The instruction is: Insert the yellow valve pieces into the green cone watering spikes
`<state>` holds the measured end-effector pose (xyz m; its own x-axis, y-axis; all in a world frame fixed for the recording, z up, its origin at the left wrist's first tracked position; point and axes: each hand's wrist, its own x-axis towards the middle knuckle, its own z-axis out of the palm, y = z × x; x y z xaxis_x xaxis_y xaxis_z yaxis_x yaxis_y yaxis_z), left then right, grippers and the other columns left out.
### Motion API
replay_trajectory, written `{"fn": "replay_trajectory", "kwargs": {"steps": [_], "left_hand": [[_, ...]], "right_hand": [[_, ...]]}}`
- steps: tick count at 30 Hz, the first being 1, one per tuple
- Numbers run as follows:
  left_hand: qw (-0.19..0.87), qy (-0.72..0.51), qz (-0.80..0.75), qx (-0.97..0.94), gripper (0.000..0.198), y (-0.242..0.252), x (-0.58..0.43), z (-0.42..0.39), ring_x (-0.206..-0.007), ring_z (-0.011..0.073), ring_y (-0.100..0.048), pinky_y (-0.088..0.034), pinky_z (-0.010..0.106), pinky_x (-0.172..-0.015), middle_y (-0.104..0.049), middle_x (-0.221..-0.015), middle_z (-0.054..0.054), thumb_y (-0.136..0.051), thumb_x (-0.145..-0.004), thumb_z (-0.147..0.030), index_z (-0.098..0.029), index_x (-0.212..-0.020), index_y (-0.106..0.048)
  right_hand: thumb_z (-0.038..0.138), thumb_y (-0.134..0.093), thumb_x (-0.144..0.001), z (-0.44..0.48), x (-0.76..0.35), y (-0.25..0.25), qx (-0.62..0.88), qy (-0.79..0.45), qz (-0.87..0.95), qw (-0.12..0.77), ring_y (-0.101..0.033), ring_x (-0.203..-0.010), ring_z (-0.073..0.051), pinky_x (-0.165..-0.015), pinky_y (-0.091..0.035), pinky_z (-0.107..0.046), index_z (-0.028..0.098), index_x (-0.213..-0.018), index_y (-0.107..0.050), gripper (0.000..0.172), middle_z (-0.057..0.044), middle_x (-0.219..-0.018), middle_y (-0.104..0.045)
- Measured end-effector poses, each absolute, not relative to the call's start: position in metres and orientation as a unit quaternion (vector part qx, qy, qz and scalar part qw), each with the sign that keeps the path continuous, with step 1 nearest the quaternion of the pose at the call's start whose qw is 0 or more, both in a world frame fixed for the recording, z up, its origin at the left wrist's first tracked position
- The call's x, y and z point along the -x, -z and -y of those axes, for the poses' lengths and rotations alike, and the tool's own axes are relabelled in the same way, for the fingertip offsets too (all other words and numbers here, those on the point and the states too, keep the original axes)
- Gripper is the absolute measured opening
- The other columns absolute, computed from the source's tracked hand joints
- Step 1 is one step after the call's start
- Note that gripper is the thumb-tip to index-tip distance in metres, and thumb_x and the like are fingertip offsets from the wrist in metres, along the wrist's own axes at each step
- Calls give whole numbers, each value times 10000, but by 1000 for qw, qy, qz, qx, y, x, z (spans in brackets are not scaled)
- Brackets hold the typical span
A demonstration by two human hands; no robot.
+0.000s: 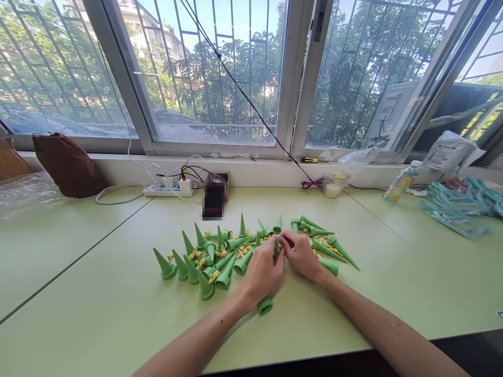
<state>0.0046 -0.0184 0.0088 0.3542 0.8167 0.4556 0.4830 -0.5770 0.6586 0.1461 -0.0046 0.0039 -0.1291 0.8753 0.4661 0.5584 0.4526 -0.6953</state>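
My left hand (pixel 264 268) is closed around a green plastic cone spike (pixel 277 247), whose tip pokes up between thumb and fingers. My right hand (pixel 302 255) meets it from the right, thumb and fingertips pinched together against the spike; whatever they grip is hidden. To the left, several green cone spikes stand point up or lie on their sides, with small yellow plastic valves (pixel 214 276) scattered among them. More spikes (pixel 330 250) and yellow pieces lie beyond my right hand. One spike's ribbed open end (pixel 265 306) shows below my left wrist.
On the pale green table (pixel 98 314), a power strip (pixel 168 189) with cables and a small box (pixel 218 183) stand by the window. A brown bag (pixel 68 165) is far left. A plastic cup (pixel 334 184), a bottle (pixel 401 183) and bagged teal items (pixel 463 204) sit right.
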Motion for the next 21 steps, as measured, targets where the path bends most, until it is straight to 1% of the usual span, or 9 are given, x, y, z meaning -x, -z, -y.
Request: {"fn": "replay_trajectory", "kwargs": {"steps": [10,21], "left_hand": [[210,-406,-404,-793,84,-9,-5,19,-563,137,-536,-398,249,-592,-561,-643,-23,-471,-905,-195,-184,-921,-553],[210,-398,-406,-796,89,-10,-5,19,-572,139,-532,-386,249,-579,-550,-638,-26,-460,-901,-184,-188,-915,-548]], "right_hand": [[252,-433,-932,6,-145,-6,490,-195,724,445,-417,-556,-129,-554,-329,-250,175,-702,-554,270,11,-602,-519],[249,-435,-926,6,-145,-7,491,-193,724,445,-421,-552,-132,-555,-335,-251,178,-702,-557,264,9,-600,-532]]}}
